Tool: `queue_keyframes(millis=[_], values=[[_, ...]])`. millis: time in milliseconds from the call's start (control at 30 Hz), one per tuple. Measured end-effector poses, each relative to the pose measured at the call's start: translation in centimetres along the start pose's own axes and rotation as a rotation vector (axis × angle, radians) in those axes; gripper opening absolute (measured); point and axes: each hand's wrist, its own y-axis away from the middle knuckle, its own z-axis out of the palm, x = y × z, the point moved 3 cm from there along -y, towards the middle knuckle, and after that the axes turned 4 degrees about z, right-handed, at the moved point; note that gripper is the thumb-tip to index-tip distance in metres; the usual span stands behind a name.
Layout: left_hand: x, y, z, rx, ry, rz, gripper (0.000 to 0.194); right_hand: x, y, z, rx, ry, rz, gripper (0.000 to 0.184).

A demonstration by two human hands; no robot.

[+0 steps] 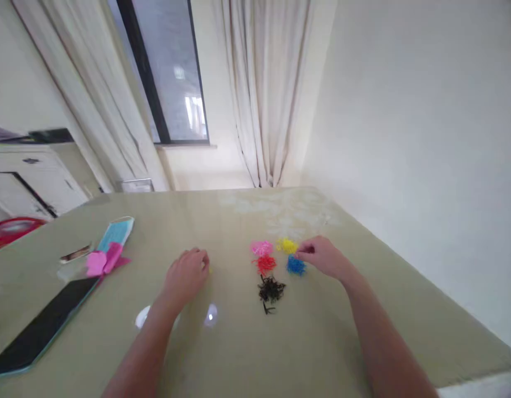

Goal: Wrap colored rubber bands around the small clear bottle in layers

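Small piles of what look like tiny rubber bands lie on the table: pink [262,248], yellow [287,246], red [265,264], blue [296,265] and black [271,289]. Just right of the yellow and blue piles is my right hand [322,256], its fingertips pinched together at their edge. Whatever it pinches is too small to make out. My left hand [187,276] rests low over the table, left of the piles, with curled fingers. A speck of yellow shows beside its fingertips; what the fingers hold is hidden.
A pale green table [239,342] stretches out to the curtain [264,83] and the right wall. On the left lie a black flat panel [48,320], a pink bow-like item [105,260] and a blue face mask [116,232]. A white round object [142,316] is partly behind my left forearm.
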Motion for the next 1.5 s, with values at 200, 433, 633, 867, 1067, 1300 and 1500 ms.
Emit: queue_keyframes(millis=[200, 433, 633, 867, 1067, 1300, 1500], values=[[0.1, -0.3, -0.1, 0.092, 0.142, -0.078, 0.01, 1.2, -0.2, 0.7, -0.036, 0.084, 0.067, 0.029], [2.3, -0.7, -0.3, 0.203, 0.782, 0.079, 0.022, -2.2, -0.1, 1.3, 0.132, -0.066, -0.051, 0.027], [6.5, 0.3, 0.2, 0.04, 1.171, 0.247, 0.024, -7.3, 1.2, 4.9, 0.086, -0.397, -0.212, 0.026], [8.0, 1.1, 0.2, -0.003, 1.227, 0.306, 0.019, -7.9, 1.6, 6.5, 0.031, -0.468, -0.229, 0.024], [7.7, 1.0, -0.1, -0.016, 1.181, 0.297, 0.025, -7.8, 1.8, 5.5, 0.03, -0.566, -0.231, 0.024], [1.3, 0.5, -0.8, 0.124, 0.113, 0.019, 0.02, -4.9, 2.1, 0.1, 0.343, -0.92, -0.127, 0.025], [-1.6, 0.2, 1.1, -0.14, 0.114, -0.011, 0.015, -4.1, 2.1, -0.8, 0.419, -0.923, -0.037, 0.027]])
